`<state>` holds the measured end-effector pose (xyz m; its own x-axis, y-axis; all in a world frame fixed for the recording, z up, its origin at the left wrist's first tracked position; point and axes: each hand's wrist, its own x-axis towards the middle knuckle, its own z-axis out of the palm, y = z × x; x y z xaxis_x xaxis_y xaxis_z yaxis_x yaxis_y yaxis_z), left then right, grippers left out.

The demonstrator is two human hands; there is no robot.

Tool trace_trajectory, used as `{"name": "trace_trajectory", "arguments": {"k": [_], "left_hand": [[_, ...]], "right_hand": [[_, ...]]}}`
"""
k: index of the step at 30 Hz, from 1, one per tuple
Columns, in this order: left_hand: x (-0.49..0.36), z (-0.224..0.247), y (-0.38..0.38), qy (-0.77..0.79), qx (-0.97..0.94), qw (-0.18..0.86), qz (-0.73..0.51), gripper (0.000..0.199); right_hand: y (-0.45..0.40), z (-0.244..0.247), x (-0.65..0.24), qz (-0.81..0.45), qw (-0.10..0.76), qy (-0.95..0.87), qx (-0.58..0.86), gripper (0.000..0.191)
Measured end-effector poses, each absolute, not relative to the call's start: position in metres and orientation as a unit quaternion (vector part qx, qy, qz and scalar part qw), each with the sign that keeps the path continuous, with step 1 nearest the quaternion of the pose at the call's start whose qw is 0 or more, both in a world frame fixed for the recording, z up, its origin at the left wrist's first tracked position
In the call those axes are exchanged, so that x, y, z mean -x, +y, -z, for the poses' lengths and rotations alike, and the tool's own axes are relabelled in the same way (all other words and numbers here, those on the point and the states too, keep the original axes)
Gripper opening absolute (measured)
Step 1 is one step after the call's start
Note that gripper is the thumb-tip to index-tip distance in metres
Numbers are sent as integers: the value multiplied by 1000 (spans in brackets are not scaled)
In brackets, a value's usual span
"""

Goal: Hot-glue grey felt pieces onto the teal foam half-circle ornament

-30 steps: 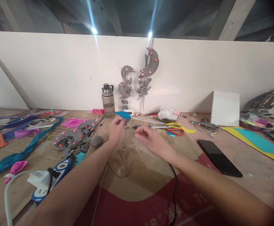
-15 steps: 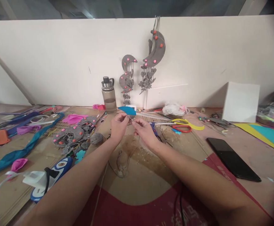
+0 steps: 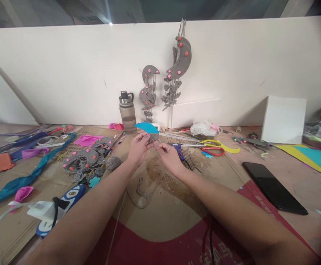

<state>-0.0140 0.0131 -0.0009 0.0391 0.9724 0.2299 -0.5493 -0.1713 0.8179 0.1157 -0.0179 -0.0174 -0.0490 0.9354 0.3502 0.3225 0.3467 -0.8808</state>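
Steadying blue-and-grey piece [image 3: 147, 128], just right of bottle [image 3: 127, 115] | left hand [image 3: 138, 148]: pinching piece's lower part | right hand [image 3: 169, 156], farther right of bottle: fingertips bunched, cannot tell if gripping anything | best: keep piece flat, light touches, no bending

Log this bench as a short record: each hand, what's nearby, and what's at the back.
Left hand: holding a blue-and-gray piece
Right hand: fingertips close together beside the piece; whether they grip thread is too small to tell
Left side: gray yarn ball
Right side: phone, lying flat, screen dark
Back: upright bottle; gray crescent ornaments with pink and orange dots, against the white panel
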Motion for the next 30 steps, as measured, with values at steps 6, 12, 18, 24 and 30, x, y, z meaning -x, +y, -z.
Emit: {"name": "trace_trajectory", "arguments": {"k": [6, 12, 18, 24, 30], "left_hand": [[21, 11, 24, 252, -382, 626, -631, 13], [30, 16, 32, 282, -325, 655, -621, 7], [35, 15, 31, 272, -289, 667, -630, 14], [36, 15, 31, 273, -298, 672, -621, 15], [36, 18, 38, 300, -307, 651, -626, 8]], "right_hand": [[-20, 19, -117, -247, 436, -697, 513, 23], [-23, 24, -116, -215, 361, -738, 528, 23], [-26, 25, -115, -172, 338, -760, 527, 23], [-24, 25, -118, -194, 335, -741, 548, 24], [-24, 25, -117, -193, 321, -752, 542, 24]]}}
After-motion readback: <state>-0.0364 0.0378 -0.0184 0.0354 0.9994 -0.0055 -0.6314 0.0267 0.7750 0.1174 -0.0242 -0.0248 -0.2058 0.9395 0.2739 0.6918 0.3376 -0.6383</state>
